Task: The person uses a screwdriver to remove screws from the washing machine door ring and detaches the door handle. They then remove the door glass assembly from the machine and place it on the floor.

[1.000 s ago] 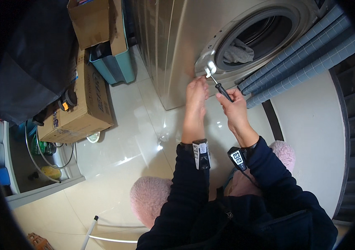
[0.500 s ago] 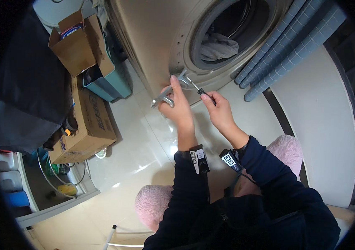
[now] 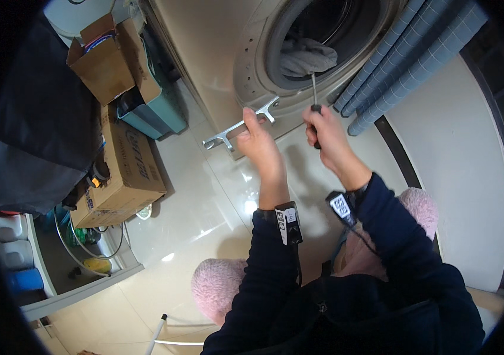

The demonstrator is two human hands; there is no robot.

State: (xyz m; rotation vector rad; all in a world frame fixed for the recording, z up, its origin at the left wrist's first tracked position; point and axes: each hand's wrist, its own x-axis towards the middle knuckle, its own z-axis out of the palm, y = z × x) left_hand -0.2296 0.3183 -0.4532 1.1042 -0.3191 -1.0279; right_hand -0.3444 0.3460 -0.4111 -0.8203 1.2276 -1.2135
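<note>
Left hand: the left hand (image 3: 259, 142) holds a metal bracket (image 3: 234, 129), thumb laid over the middle of its bar, the forked ends sticking out to either side of the fist.
Right hand: the right hand (image 3: 328, 131), slightly blurred, is closed around the black handle of a screwdriver (image 3: 316, 109), shaft pointing away from the person.
Just changed: half a second ago that tip was at the bracket's end nearer the right hand; now it has swung off, and the bracket is turned so its whole length shows.
What it means: tool and bracket are apart, so I'd judge no screw is being turned right now.
Beyond both hands: the washing machine (image 3: 204, 59), with small holes up its front and a grey cloth (image 3: 308, 56) in the round opening; whether the screwdriver touches anything there, I can't tell.
Right of the right hand: a blue checked curtain (image 3: 406, 56).
Under the hands: shiny floor tiles (image 3: 199, 189).
</note>
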